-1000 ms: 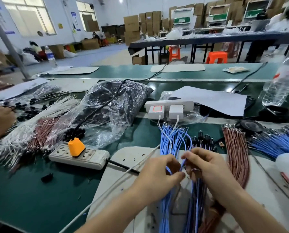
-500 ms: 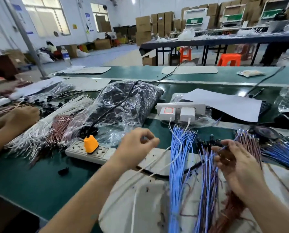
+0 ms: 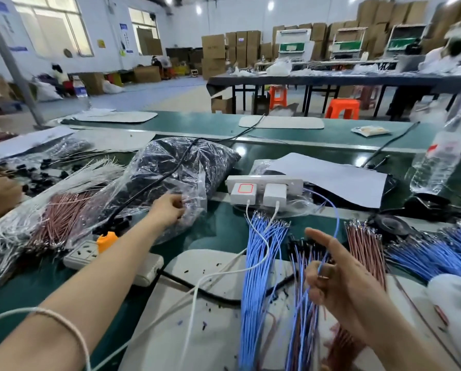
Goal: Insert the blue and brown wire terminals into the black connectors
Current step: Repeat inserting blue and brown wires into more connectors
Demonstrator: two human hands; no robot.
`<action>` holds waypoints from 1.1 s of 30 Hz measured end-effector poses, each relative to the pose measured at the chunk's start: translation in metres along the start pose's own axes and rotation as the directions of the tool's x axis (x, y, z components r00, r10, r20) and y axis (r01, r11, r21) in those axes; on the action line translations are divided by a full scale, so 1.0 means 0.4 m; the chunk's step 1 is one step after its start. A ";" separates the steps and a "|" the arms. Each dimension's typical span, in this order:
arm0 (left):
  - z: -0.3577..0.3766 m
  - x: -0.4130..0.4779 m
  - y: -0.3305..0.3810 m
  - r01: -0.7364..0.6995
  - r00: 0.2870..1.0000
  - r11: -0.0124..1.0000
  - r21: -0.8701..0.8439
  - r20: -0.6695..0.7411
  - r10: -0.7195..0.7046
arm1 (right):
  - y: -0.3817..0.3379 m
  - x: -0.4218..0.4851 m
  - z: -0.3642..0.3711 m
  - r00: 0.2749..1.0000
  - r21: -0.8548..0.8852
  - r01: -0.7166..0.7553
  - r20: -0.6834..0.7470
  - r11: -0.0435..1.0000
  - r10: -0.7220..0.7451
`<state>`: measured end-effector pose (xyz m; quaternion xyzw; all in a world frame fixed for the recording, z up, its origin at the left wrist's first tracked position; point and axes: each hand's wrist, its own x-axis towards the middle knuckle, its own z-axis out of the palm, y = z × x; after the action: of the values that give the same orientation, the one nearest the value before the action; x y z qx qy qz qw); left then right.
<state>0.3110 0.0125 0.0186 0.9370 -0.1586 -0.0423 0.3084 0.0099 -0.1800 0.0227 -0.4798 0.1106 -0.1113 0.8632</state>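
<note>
From my end, the left hand is out at the clear bag of black connectors with its fingers curled against the plastic, and I can't tell if it's actually got anything. The right hand has its thumb stuck up and pinches one blue wire. That's over the white mat, between the loose blue bundle and the brown wires.

Plastic bag, far left: clear film, glossy, heavily creased.
Bench top: green, smooth, faint sheen.
Blue wires, near centre: smooth plastic insulation, bright metal tips at far ends.
Brown wires, right: same build.
Power strip: white moulded plastic, satin.
Paper sheet: white, matt.
Work mat: pale, matt, speckled.
</note>
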 end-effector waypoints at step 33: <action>0.228 -0.372 0.241 -0.296 0.847 0.638 -0.711 0.113 0.519 | 0.041 0.007 0.023 0.777 -0.366 0.398 -0.352 0.841 -0.522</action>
<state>0.1279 -0.0638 -0.0006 0.6817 -0.3885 -0.1697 0.5963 0.0165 -0.1648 0.0133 -0.5680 0.1944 -0.4095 0.6870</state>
